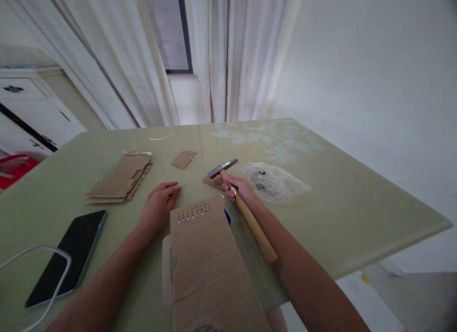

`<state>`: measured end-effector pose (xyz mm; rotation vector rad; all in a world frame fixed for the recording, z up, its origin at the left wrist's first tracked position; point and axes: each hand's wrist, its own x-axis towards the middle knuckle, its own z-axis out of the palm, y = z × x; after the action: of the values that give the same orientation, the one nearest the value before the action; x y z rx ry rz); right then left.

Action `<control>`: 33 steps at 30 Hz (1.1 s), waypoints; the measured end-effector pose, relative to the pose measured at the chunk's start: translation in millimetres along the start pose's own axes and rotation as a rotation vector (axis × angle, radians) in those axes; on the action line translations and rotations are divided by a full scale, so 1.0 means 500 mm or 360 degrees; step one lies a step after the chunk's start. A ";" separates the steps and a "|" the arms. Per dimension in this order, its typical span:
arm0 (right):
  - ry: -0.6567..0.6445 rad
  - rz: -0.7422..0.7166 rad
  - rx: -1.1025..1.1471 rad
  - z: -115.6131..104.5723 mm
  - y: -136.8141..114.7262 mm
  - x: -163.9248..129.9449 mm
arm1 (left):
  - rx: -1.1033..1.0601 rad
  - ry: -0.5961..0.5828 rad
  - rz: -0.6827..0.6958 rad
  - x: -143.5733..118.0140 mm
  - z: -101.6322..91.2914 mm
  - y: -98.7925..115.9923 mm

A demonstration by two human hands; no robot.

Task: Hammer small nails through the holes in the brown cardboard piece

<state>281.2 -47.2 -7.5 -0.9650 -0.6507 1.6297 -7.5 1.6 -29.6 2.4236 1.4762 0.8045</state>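
Observation:
My right hand point(237, 185) is closed around a hammer point(255, 227), high on its wooden handle near the steel head. The handle's end points back toward my forearm. My left hand point(162, 201) pinches a small, thin metal piece point(183, 186), too small to make out clearly. Between my arms lies a long piece of cardboard point(210, 270). Rows of small holes run across its far end, and several silvery studs sit in the nearest row. Beneath the hammer head, another brown cardboard piece point(213, 181) lies partly hidden by my right hand.
A stack of perforated cardboard point(121, 177) lies at the left, beyond a black tablet point(69, 256) crossed by a white cable point(62, 253). Near the middle is a small cardboard piece point(183, 159). A clear plastic bag point(276, 182) with dark bits rests right of the hammer.

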 end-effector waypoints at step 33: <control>0.0008 -0.0006 -0.0028 0.001 0.000 0.000 | 0.0225 -0.0222 -0.0073 -0.002 -0.002 0.021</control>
<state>280.6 -47.3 -7.1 -0.9796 -0.6639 1.6205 -0.3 -4.5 -24.8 2.4782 1.5768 0.5262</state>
